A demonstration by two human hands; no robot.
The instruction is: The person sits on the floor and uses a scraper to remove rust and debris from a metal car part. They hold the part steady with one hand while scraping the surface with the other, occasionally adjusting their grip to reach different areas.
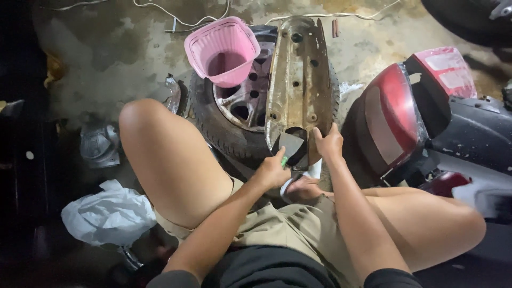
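Observation:
A long, dirty brown scooter body panel (pixel 300 80) with several holes lies across a tyre and wheel (pixel 234 114) in front of me. My right hand (pixel 328 144) grips the panel's near right edge. My left hand (pixel 273 169) is closed around a small tool with a green handle (pixel 285 160), held at the panel's near end by its dark opening. My bare knees frame both hands, and a sandalled foot (pixel 301 186) rests just below them.
A pink plastic basket (pixel 223 50) sits on the wheel's far left. A scooter's red tail light and dark bodywork (pixel 397 120) stand at right. A crumpled white plastic bag (pixel 109 213) lies at left. Cables (pixel 186 21) run along the wet concrete floor.

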